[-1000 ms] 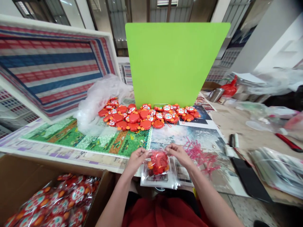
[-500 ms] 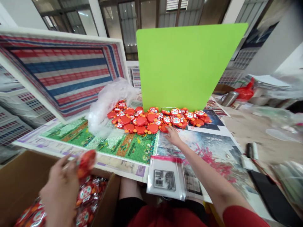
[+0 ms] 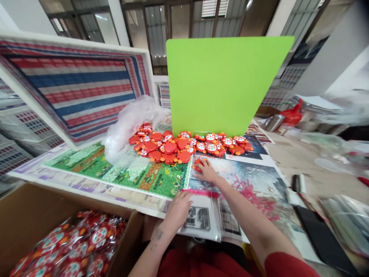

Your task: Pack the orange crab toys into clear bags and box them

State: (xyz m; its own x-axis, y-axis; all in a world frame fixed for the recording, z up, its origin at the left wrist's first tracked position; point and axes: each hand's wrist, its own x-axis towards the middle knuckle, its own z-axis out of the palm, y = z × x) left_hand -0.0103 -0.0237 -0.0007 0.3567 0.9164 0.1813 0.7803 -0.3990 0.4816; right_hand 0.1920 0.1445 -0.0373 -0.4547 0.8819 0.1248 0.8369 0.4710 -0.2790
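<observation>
My right hand [image 3: 205,170] is closed over one red crab-shaped toy [image 3: 197,164] on the table, just in front of a heap of the same red toys [image 3: 178,145]. My left hand [image 3: 179,208] lies fingers down on a stack of clear zip bags with barcode labels [image 3: 201,220] at the table's near edge; its fingertips are partly hidden. A brown cardboard box [image 3: 25,215] at my lower left holds several bagged red toys [image 3: 72,246].
An upright green board [image 3: 225,84] stands behind the toy heap, beside a crumpled clear plastic sheet [image 3: 129,123]. A striped framed panel [image 3: 72,84] leans at the left. A metal cup [image 3: 273,122], a black flat item [image 3: 323,238] and more plastic bags [image 3: 346,219] lie on the right.
My left hand came back from the box without the bagged toy and settled on the bag stack. My right hand drew a red toy out of the heap toward me.
</observation>
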